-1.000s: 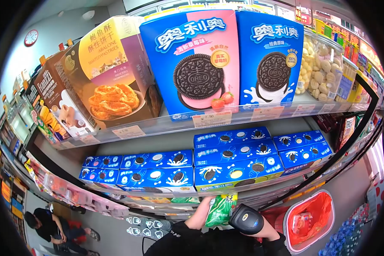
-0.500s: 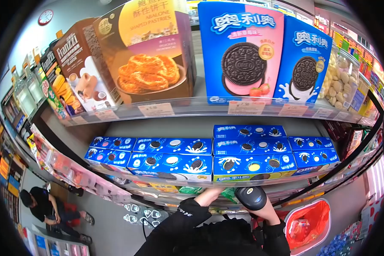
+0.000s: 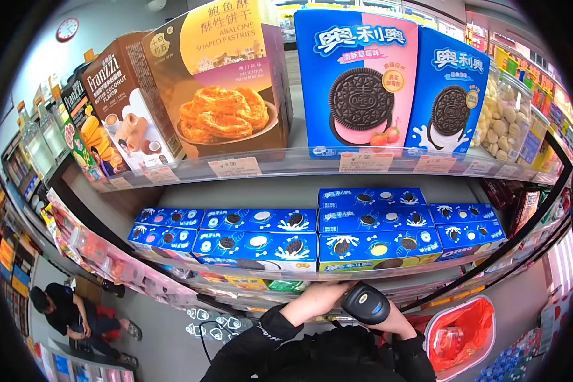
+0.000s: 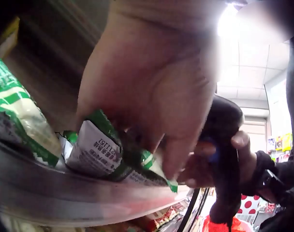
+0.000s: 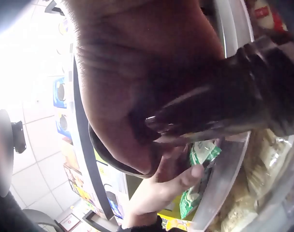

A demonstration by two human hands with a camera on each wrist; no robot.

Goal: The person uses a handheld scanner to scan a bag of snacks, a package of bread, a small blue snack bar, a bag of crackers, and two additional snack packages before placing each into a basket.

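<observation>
In the head view my left hand (image 3: pixel 321 297) reaches to the shelf just under the blue Oreo boxes (image 3: pixel 258 248), its fingertips hidden by the shelf edge. The left wrist view has that hand over a green and white snack bag (image 4: pixel 96 150), fingers and thumb bent around it, at the shelf's clear front lip (image 4: pixel 89 198). Another green bag (image 4: pixel 21 106) lies to its left. My right hand (image 3: pixel 391 320) grips a black barcode scanner (image 3: pixel 366 304) by its handle, close beside the left hand. From the right wrist, the scanner's dark handle (image 5: pixel 200 111) crosses the palm.
Above stand large Oreo boxes (image 3: pixel 363 83) and a pastry box (image 3: pixel 216 89) behind a price-tag rail (image 3: pixel 235 167). A bin lined with a red bag (image 3: pixel 471 344) stands on the floor at right. At lower left a person (image 3: pixel 67 312) sits.
The green bag, earlier in my left hand before the shelf, has gone in under the Oreo shelf, out of the head view's sight. The scanner moved slightly left over the last half second.
</observation>
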